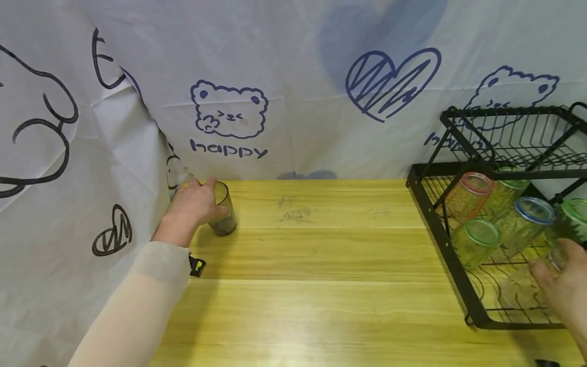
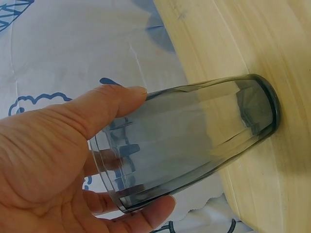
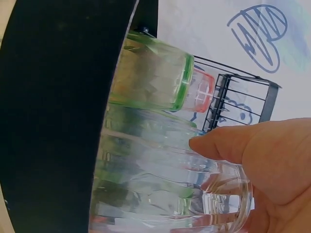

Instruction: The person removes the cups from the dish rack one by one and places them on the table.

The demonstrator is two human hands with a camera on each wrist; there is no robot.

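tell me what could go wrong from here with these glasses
The left hand holds the grey glass near its rim, so it might tip or slip if that grip loosens. The right hand has the clear glass close beside other glasses, including a green one, so they could knock together. If lifted out, it may also catch the rack's black frame.

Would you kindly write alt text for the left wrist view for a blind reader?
A left-hand grip holds a smoky gray drinking glass near its rim, base toward a wooden tabletop. Behind is white cloth with blue drawings.
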